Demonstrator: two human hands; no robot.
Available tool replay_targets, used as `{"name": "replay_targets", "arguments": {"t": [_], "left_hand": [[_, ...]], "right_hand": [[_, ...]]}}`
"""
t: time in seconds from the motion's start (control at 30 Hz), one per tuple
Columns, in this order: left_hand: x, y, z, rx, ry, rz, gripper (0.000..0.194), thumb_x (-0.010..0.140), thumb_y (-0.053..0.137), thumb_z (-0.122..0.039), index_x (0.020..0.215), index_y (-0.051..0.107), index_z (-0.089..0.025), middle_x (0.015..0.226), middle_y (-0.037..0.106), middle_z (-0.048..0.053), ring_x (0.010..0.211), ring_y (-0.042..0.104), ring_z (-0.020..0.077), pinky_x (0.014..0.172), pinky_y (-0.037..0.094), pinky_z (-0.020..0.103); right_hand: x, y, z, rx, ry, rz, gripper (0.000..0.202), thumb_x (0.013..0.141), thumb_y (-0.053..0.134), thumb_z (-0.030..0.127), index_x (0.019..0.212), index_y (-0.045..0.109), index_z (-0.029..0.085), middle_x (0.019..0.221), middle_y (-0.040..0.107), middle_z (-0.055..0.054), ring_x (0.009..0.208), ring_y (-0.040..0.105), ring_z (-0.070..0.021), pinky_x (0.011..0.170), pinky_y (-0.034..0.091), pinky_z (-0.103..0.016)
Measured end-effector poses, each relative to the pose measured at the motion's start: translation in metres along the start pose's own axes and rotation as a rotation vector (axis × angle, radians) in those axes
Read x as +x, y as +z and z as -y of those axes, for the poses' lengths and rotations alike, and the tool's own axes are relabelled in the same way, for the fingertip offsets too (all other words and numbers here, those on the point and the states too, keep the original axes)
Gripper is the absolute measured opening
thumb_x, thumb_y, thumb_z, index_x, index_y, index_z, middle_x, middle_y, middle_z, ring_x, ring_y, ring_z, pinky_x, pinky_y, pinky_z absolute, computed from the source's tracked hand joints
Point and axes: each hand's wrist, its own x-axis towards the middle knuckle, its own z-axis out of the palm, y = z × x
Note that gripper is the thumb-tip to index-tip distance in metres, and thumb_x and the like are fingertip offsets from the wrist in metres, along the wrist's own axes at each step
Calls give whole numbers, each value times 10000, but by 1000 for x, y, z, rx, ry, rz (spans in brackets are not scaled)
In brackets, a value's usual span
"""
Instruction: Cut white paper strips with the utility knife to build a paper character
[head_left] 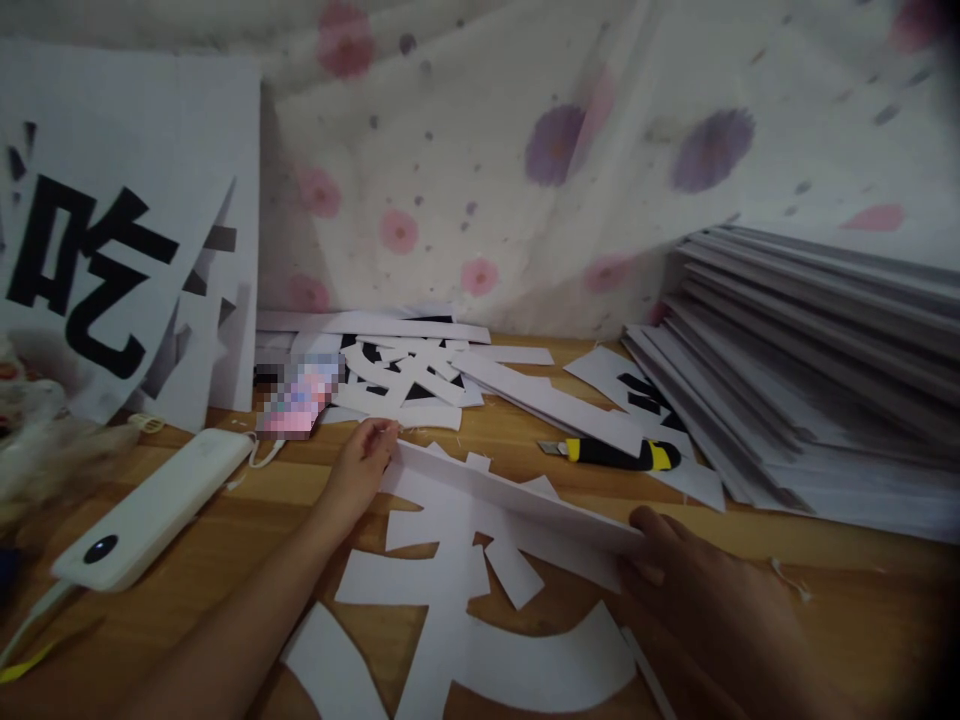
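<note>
My left hand (366, 455) pinches the left end of a long white strip (510, 492), which looks like stiff paper or thin board. My right hand (660, 565), in shadow, is closed around its right end. The strip is tilted up on its edge over a large white cut-out (450, 570) of character-like strokes lying on the wooden table (225, 590). Loose curved white pieces (337, 660) lie near the cut-out's lower left. Beyond the strip rests a yellow and black utility knife (622, 454) with its blade out, pointing left.
At right leans a tall stack of white sheets (810, 380). Cut scraps (405, 370) pile at the back. On the left are a white power bank (157, 510), a phone (304, 395), a plastic bag (45, 450) and upright sheets with black characters (105, 270). A flowered curtain (480, 150) hangs behind.
</note>
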Motion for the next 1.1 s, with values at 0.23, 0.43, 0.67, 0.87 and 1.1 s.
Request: {"name": "replay_targets", "arguments": {"t": [0.23,0.43,0.67,0.87,1.1], "left_hand": [[1,-2,2,-32,-25,15,405,680,611,-571,848,588,-203,728,554,-23,668,523,129,620,424,245],[0,-2,-1,-30,-11,2,427,651,625,-588,815,584,-196,728,556,-18,664,522,132,605,417,243],[3,-2,2,-15,-8,19,430,663,628,-590,845,605,-201,740,561,-19,678,512,130,600,408,235],[4,-2,3,-9,8,24,440,668,619,-606,829,605,-196,734,558,-18,669,507,129,584,401,233],[2,-1,2,-11,12,23,418,683,618,-586,835,609,-196,713,559,-18,644,513,128,570,405,235]], "right_hand": [[-2,-3,-1,12,-34,4,59,782,476,226,836,500,229,759,658,-19,601,640,-207,424,189,-266],[-3,-3,-2,-3,-73,-11,26,757,488,209,768,495,232,748,662,-27,544,616,-190,422,187,-271],[1,-3,1,-20,-14,20,61,817,448,204,844,497,226,844,671,-31,666,658,-221,465,211,-276],[1,-2,0,-33,-14,16,92,831,427,185,895,488,211,886,670,-43,700,664,-227,476,193,-282],[0,-4,3,-21,1,7,61,818,440,194,853,487,211,865,667,-45,679,662,-236,479,191,-284]]}}
